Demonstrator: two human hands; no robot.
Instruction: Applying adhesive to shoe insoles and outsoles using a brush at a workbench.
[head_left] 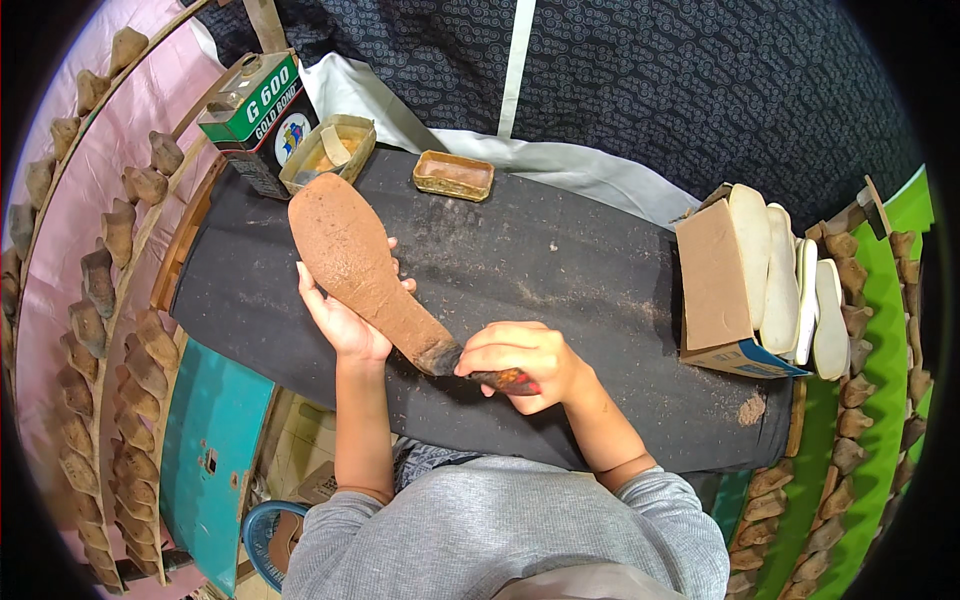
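Observation:
My left hand (345, 320) holds a brown shoe sole (350, 250) from beneath, its fingertips showing at the far edge. The sole slants over the dark cloth-covered table (560, 270), broad end up and to the left, narrow heel end toward my right hand. That surface looks rough, with glossy patches. Closed around a glue brush (512, 380), my right hand (525, 360) presses its dark tip against the heel end. The brush handle is dark with red and yellow marks, partly hidden by my fingers.
A green and black tin (260, 125), a yellowish tray (365, 135) and a small brown tray (453, 175) stand along the back. At right, a cardboard box (715, 280) holds several white soles (780, 280). Racks of shoe lasts (120, 230) flank the table. A blue basket (262, 540) sits below.

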